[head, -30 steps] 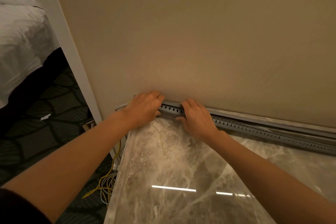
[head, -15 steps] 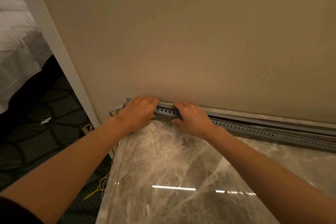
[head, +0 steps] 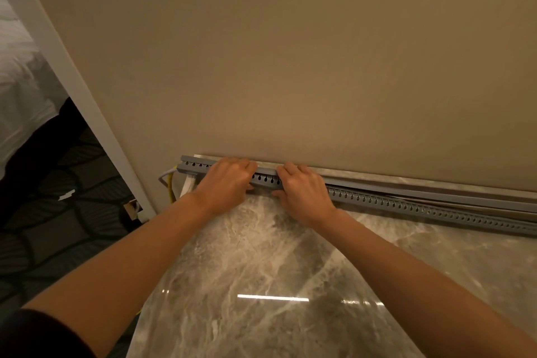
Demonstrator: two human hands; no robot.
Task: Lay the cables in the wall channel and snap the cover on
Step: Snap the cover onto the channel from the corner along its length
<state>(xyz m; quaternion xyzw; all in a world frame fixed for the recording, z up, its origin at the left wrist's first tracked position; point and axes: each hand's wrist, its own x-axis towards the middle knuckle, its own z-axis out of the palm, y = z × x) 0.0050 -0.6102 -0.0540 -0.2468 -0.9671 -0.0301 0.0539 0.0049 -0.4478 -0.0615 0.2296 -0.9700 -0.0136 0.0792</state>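
hands are reaching side by side: left hand (head: 225,183) and right hand (head: 303,190) are lying palm-down, fingers (head: 290,169) curling together over the grey channel cover (head: 266,176).

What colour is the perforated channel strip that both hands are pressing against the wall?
Grey, with a row of small dark holes; the channel strip shows clearly in the head view.

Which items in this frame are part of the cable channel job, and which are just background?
Part of the job:
- grey perforated channel along the wall base
- left hand and right hand, both pressing on the channel
- yellow cable and white cables leaving its left end

Just lying about:
- bed with white bedding
- patterned carpet
- white scrap on the carpet
- marble surface
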